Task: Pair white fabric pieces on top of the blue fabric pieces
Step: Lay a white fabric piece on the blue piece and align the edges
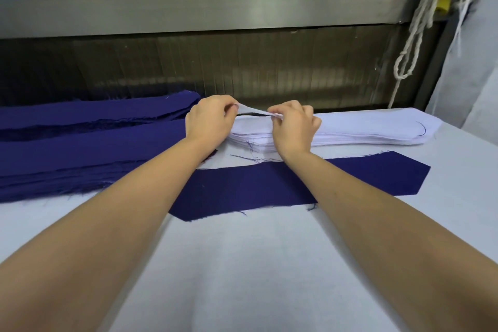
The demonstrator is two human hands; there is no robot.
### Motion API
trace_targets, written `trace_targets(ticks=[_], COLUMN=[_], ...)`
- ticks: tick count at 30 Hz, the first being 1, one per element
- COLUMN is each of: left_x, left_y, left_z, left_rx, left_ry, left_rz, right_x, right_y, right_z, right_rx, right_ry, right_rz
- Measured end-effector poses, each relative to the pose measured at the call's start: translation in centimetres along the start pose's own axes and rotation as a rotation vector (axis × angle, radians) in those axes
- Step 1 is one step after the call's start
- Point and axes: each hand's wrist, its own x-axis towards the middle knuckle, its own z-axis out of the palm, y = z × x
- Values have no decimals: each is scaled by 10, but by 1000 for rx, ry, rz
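Grips [208,118] [292,127] on part-hidden white piece [252,110]

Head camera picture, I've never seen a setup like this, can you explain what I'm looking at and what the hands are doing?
No machine here: a person wears a camera on the head, looking down at their own bare arms. On the pale table lie a stack of blue fabric at the left, one single blue piece flat in the middle, and a white stack behind it. The left hand and right hand both pinch the top white piece, lifting its edge off the stack.
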Motion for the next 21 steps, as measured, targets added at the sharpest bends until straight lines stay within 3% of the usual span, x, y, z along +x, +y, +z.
trace_targets(ticks=[5,10,15,21], left_x=[-3,-8,-12,-28], left_y=[-8,-18,-31,-44], left_z=[-14,-26,-38,-51], left_rx=[-163,-550,-732,-893], left_ry=[24,131,287,196], left_rz=[-75,-337,-513,-562], right_x=[5,11,10,8], right_y=[12,24,38,63], right_z=[-12,-24,-40,-72], right_rx=[-111,-252,-492,-592], right_ry=[37,-18,-95,-72], right_rz=[18,25,-54,-106])
